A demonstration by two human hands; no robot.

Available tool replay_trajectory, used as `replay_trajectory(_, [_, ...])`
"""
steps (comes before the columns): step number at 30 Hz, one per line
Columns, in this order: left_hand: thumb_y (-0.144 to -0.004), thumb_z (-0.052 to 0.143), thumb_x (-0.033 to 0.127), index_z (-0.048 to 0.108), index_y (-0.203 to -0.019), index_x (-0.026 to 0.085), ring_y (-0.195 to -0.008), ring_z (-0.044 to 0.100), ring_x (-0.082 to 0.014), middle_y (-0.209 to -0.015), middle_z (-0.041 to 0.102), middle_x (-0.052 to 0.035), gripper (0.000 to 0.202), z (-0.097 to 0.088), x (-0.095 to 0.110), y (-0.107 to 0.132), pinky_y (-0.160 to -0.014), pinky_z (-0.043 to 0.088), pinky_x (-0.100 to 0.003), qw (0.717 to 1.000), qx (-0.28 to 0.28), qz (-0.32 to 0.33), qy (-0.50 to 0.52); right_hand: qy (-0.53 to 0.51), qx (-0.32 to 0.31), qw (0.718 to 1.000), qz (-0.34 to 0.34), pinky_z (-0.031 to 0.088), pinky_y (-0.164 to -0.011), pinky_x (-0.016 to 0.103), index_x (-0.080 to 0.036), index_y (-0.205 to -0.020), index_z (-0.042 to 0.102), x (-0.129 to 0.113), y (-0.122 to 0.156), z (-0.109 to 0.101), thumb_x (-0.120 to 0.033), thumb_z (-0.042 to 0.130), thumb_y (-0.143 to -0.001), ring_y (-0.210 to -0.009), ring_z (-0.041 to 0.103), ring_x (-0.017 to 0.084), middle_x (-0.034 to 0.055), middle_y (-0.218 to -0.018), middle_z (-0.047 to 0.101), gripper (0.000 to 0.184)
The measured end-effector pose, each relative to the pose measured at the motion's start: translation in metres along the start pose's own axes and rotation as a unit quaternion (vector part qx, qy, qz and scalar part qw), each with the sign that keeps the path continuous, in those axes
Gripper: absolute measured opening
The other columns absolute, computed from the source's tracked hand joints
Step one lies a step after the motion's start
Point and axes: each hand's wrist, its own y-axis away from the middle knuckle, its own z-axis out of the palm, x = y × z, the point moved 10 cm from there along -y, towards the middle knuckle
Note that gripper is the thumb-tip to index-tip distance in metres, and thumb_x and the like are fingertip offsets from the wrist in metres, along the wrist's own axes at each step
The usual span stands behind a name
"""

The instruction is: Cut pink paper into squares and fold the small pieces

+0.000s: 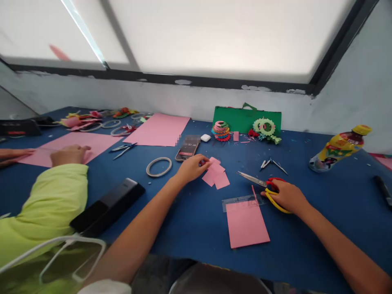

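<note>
My left hand (192, 167) reaches over the blue table (196, 220), fingers pinched on the edge of a small stack of pink paper pieces (217, 174). My right hand (288, 196) rests on the table, closed round the red and yellow handles of a pair of scissors (266, 185) whose blades point left. Just in front of it lie a clear ruler (241, 201) and a pink paper rectangle (246, 223), with a thin pink strip across the ruler.
A phone (187, 149), tape ring (158, 166) and white eraser (205, 137) lie ahead. Green card with paper flowers (246, 121) leans on the wall. A yellow bottle (338, 148) lies right. A person in a yellow-green sleeve (45, 204) works on pink sheets (73, 146) left, beside a black case (107, 206).
</note>
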Motion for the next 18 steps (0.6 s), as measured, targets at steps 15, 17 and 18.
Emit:
replay_trajectory(15, [-0.082,0.050,0.045,0.057,-0.108,0.015,-0.071,0.062,-0.0161,-0.090,0.065,-0.0060,0.041,0.013,-0.017,-0.008,-0.064,0.048,-0.027,0.991,-0.018,-0.039,0.129,-0.003,0.000,1.000,-0.003,0.039,-0.059,0.029,-0.021,-0.104,0.060,-0.002,0.001,-0.003,-0.076,0.041,-0.075,-0.081,0.063,0.025,0.0077,-0.094,0.067,0.066])
replay_trajectory(17, [-0.084,0.044,0.048,0.055,-0.108,0.012,-0.072,0.064,-0.0170,-0.089,0.065,-0.0079,0.045,0.010,-0.022,-0.010,-0.061,0.048,-0.026,0.989,-0.004,-0.054,0.139,-0.005,0.004,1.000,-0.007,0.039,-0.059,0.029,-0.021,-0.102,0.061,-0.003,0.001,-0.004,-0.076,0.041,-0.075,-0.081,0.063,0.025,0.0071,-0.093,0.067,0.065])
replay_trajectory(18, [-0.085,0.041,0.049,0.055,-0.108,0.011,-0.071,0.065,-0.0175,-0.087,0.066,-0.0086,0.046,0.009,-0.024,-0.011,-0.060,0.048,-0.026,0.988,-0.003,-0.058,0.141,-0.006,0.005,1.000,-0.008,0.039,-0.059,0.029,-0.021,-0.102,0.060,-0.003,0.000,-0.004,-0.076,0.041,-0.075,-0.081,0.063,0.025,0.0070,-0.093,0.067,0.064])
